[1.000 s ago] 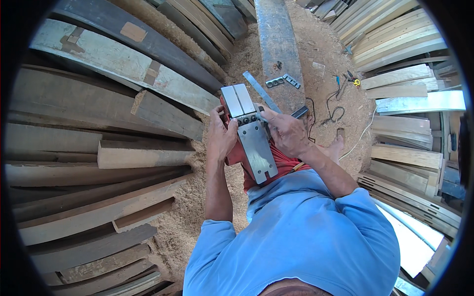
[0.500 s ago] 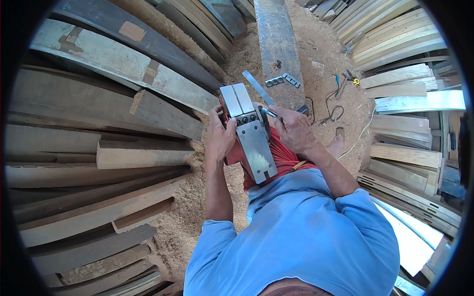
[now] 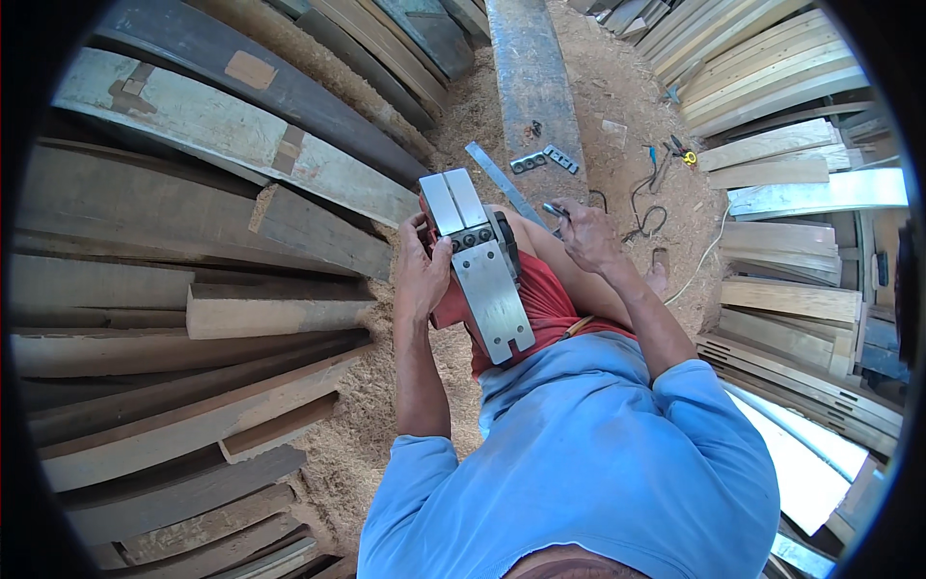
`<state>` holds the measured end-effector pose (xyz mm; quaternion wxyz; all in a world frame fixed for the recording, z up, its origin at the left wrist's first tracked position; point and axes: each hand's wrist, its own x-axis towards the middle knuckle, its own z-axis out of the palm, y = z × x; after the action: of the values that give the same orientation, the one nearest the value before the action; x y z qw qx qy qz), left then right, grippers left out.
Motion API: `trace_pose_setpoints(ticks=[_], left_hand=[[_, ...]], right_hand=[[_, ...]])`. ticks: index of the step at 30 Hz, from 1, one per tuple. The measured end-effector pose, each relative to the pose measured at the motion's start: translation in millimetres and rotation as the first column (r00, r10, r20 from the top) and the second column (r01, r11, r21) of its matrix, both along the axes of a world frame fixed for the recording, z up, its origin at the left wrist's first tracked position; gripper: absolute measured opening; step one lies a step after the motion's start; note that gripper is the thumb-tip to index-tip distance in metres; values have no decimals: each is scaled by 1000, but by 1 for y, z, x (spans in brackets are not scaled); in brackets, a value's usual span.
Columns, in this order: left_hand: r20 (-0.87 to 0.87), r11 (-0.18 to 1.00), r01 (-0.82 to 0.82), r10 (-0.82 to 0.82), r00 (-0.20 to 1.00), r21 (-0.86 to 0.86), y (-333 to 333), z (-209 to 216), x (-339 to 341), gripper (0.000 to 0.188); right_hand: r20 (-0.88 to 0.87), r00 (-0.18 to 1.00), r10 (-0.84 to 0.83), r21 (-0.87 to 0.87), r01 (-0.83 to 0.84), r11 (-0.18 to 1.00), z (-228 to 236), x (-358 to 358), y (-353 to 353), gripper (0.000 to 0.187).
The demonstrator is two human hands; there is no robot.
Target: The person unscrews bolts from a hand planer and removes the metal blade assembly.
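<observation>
An electric hand planer (image 3: 494, 294) lies sole up across my lap, its flat metal plates facing me and a row of dark bolts running across the cutter gap. My left hand (image 3: 422, 278) is closed around its red body on the left side, the thumb close to the bolts. Right of the planer and apart from it, my right hand (image 3: 590, 239) grips a small metal tool (image 3: 556, 209), whose far end shows past the fingers; I cannot tell its exact kind. A flat metal strip (image 3: 497, 179) like a ruler lies slanted just beyond the planer.
On the long worn plank (image 3: 535, 68) ahead rest two metal bars with holes (image 3: 528, 162) and some small dark parts (image 3: 535, 128). A dark cord (image 3: 644, 224) and yellow-handled cutters (image 3: 689, 157) lie on the sawdust floor. Stacked boards (image 3: 280, 314) crowd the left; more timber (image 3: 779, 291) lines the right.
My right hand has drawn back from the planer's bolts with the small metal tool, moving right and slightly away. The left hand still holds the planer, nearly in the same place.
</observation>
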<state>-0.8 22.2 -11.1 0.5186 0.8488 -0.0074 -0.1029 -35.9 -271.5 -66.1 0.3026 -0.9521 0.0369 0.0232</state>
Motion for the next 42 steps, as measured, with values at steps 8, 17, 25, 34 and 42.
trace_pose_setpoints(ticks=[8, 17, 25, 34, 42], left_hand=[[-24, 1000, 1, -1, 1000, 3, 6, -8, 1, 54], [-15, 1000, 0, -1, 1000, -17, 3, -6, 2, 54], [16, 999, 2, -1, 1000, -53, 1, -8, 0, 56], [19, 998, 9, -8, 1000, -60, -4, -7, 1, 54], [21, 998, 5, -3, 1000, -68, -3, -6, 0, 54]], right_hand=[[101, 995, 19, -111, -7, 994, -87, 38, -18, 36], [16, 990, 142, -335, -129, 934, -127, 54, -28, 51], [84, 996, -42, -268, 63, 961, -114, 28, -40, 50], [-232, 959, -163, -171, 124, 977, -108, 5, -51, 53], [-205, 953, -224, -146, 197, 969, -117, 5, -51, 53]])
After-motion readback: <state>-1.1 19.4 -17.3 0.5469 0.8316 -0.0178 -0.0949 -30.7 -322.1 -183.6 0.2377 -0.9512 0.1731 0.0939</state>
